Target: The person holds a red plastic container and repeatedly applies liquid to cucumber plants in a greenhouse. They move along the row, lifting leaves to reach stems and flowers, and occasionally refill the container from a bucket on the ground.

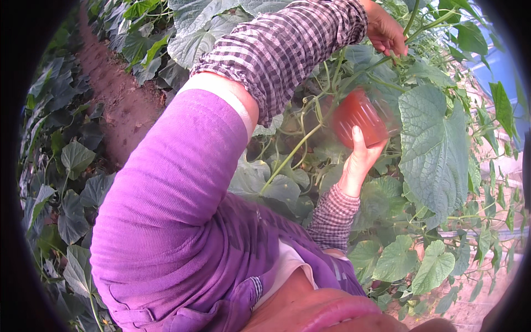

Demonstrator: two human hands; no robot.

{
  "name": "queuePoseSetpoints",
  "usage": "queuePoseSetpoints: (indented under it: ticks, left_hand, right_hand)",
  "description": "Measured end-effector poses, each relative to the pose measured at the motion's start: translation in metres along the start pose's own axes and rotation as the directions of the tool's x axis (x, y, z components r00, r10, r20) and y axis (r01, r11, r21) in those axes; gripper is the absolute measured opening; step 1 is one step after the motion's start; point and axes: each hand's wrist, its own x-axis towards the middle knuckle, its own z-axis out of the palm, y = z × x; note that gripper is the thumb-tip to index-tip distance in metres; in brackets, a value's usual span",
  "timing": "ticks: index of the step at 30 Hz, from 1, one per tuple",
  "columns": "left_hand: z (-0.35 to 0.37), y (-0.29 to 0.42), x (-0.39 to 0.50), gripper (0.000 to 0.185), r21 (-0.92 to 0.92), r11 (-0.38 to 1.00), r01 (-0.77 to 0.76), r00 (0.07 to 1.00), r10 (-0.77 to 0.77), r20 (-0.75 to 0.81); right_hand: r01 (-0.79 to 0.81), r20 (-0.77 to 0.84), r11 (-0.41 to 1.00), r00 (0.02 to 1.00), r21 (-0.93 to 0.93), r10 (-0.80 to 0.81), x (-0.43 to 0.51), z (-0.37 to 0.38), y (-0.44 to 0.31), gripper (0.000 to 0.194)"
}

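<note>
At the upper right, my left hand (385, 30) has its fingers curled at a green vine stem (415, 34), seemingly gripping it. What lies inside those fingers is mostly hidden. Below it, my right hand (361, 159) grips a clear ribbed plastic container (360, 118) of red-orange liquid. Its thumb lies along the near side, while the other fingers are largely hidden behind. The container is tilted and blurred by motion. A large cucumber leaf (434, 153) hangs just right of it. Checked sleeve covers (286, 54) are on both forearms.
Vines with tendrils (292, 155) and broad leaves crowd around both hands. A bare soil path (114, 108) runs between plant rows at the left. Blue sheeting (498, 74) shows at the far right. My purple-sleeved upper arm (174, 166) fills much of the view.
</note>
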Motion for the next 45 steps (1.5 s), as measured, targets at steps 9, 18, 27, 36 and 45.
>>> queuePoseSetpoints:
  ticks: [9, 18, 27, 36, 45]
  left_hand:
    - [0.016, 0.011, -0.022, 0.039, 0.135, 0.991, -0.009, 0.986, 0.031, -0.165]
    - [0.021, 0.015, -0.005, 0.031, 0.208, 0.973, 0.098, 0.97, -0.047, -0.237]
    - [0.034, 0.023, -0.015, 0.029, 0.135, 0.988, 0.071, 0.976, -0.04, -0.215]
    - [0.036, 0.027, -0.007, 0.028, 0.129, 0.982, 0.14, 0.959, -0.102, -0.266]
    - [0.031, 0.03, -0.011, 0.028, 0.153, 0.972, 0.176, 0.943, -0.122, -0.309]
  right_hand:
    - [0.073, -0.027, 0.996, 0.997, -0.051, -0.074, 0.017, 0.017, -0.003, 0.06]
    - [0.068, -0.089, 0.997, 0.994, 0.031, -0.065, 0.057, 0.014, 0.0, 0.07]
    - [0.155, -0.141, 0.988, 0.978, -0.021, -0.156, 0.083, -0.015, -0.005, 0.067]
    - [0.148, -0.135, 0.955, 0.973, -0.259, -0.187, 0.085, -0.027, 0.001, 0.051]
    - [0.15, -0.183, 0.94, 0.96, -0.306, -0.213, 0.125, -0.031, 0.025, 0.058]
